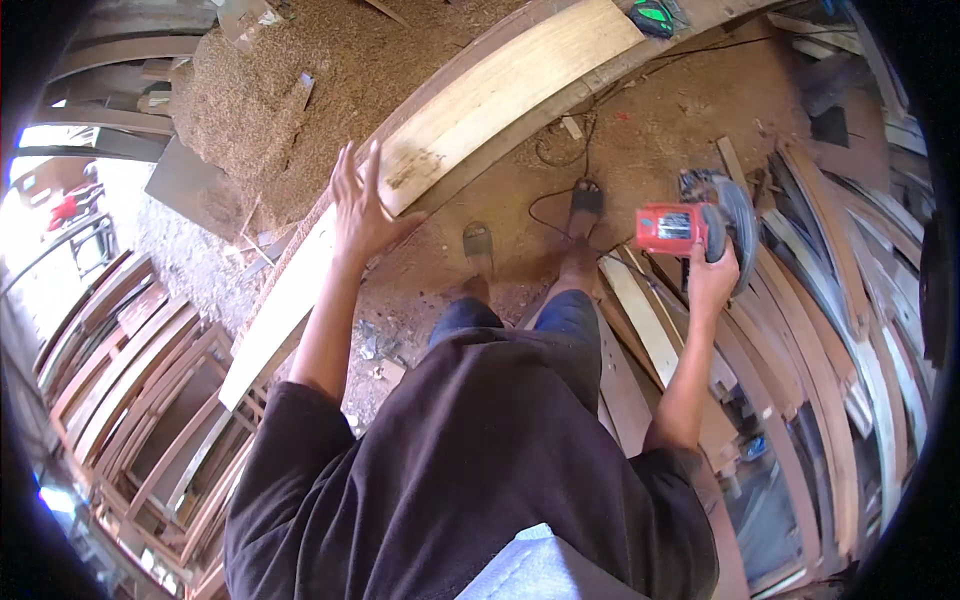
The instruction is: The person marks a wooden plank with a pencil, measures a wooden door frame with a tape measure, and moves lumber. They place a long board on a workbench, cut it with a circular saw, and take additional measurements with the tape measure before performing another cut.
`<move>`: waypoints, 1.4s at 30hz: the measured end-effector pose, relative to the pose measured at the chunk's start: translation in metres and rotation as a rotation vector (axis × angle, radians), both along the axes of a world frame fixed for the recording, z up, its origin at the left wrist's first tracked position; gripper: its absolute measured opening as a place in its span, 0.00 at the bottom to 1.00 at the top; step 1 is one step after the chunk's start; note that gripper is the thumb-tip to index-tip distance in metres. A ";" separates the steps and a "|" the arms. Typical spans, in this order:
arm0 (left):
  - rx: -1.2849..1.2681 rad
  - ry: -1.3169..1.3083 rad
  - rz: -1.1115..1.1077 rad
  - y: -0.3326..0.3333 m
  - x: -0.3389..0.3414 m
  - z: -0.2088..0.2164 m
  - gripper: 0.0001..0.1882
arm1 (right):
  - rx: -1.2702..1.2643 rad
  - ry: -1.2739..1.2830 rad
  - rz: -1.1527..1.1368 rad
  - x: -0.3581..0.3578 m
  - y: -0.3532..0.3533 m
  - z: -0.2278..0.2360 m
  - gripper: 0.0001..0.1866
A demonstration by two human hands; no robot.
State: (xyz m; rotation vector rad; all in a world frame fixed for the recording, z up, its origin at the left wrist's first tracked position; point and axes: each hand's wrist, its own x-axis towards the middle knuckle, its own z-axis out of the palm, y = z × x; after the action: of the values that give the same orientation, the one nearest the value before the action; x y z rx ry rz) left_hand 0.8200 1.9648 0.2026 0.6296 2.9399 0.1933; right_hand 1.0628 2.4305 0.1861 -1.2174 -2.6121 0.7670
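A long pale wooden board [500,100] lies along a narrow wooden support [590,85], running from the top right down to the left. Over it, with fingers spread, is my left hand [362,215], its palm side toward the wood. Another pale length [275,325] continues below that hand, which hides whether the two are joined. Out to the right, my right hand [712,275] grips the rear handle of a red circular saw [672,228]. The saw hangs away from the board, its round guard on the right side.
A heap of sawdust [250,110] covers the floor beyond the board. A green and black tape measure [652,17] sits near the board's far end. A dark cord [545,150] loops by my feet. Stacked wooden pieces [820,330] stand at right, wooden frames [140,370] at left.
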 end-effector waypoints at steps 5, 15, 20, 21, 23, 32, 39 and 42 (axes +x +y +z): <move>-0.127 -0.257 -0.066 0.050 -0.047 -0.010 0.63 | -0.101 -0.336 -0.098 -0.010 0.101 -0.119 0.23; 0.310 -0.914 0.171 0.084 0.000 0.027 0.58 | 0.194 -0.879 0.452 0.076 0.311 -0.493 0.30; 0.653 -1.206 0.959 0.107 0.074 0.052 0.59 | 0.104 -1.032 0.586 -0.003 0.235 -0.556 0.38; 0.707 -1.194 1.076 0.111 0.088 0.055 0.60 | 0.090 -1.005 0.638 -0.015 0.218 -0.560 0.38; 0.763 -1.201 1.162 0.117 0.107 0.051 0.60 | 0.089 -0.920 0.699 -0.030 0.182 -0.570 0.41; 1.004 -1.299 0.657 0.105 0.122 -0.010 0.63 | 0.505 -0.878 0.813 0.035 0.129 -0.696 0.30; 0.853 -0.819 0.478 0.042 0.180 -0.001 0.49 | 0.458 -0.659 0.926 0.012 0.046 -0.578 0.27; 0.788 -0.736 0.574 -0.004 0.218 0.021 0.45 | 0.398 -0.427 1.075 0.025 0.017 -0.504 0.26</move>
State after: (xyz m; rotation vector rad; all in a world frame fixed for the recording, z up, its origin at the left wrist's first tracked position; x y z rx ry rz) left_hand 1.0379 1.9608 0.2235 -0.2388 2.1509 1.3362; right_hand 1.0874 2.4478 -0.3183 0.2496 -3.4599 0.0189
